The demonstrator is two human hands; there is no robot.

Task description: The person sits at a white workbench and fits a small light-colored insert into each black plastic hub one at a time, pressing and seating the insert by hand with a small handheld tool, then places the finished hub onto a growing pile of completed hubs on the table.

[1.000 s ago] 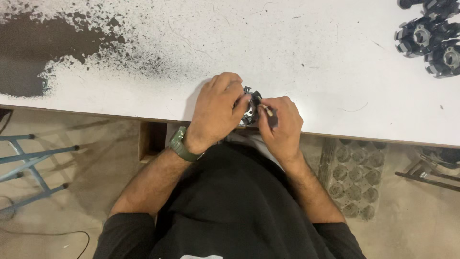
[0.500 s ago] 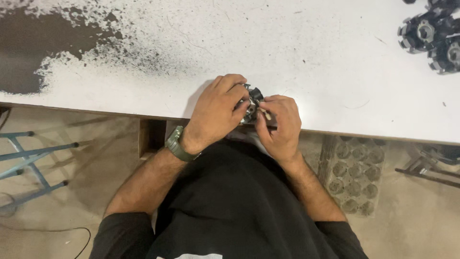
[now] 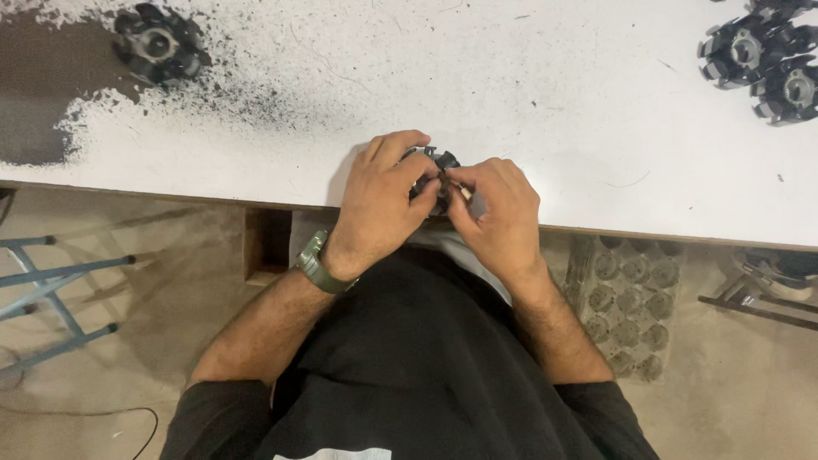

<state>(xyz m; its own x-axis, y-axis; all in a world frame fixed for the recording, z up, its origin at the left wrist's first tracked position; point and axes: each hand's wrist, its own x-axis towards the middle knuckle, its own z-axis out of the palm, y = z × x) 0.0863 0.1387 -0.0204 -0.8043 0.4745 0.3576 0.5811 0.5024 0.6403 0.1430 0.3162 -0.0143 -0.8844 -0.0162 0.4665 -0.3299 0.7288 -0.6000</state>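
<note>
A small black round part (image 3: 433,170) sits in the middle of the frame, at the near edge of the white table (image 3: 528,94). The left hand (image 3: 383,200) wraps around it, and the right hand (image 3: 498,213) pinches its side with the fingertips. 1 more black part (image 3: 158,44) lies at the upper left, and 3 (image 3: 767,60) sit at the upper right.

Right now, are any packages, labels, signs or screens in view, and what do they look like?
No packages, signs or screens in view.
White patch: bottom edge, on the black shirt, rectangular, cut off by the frame; possibly a label or print.
Wristwatch: left wrist, olive-green band; its face is not visible.
</note>
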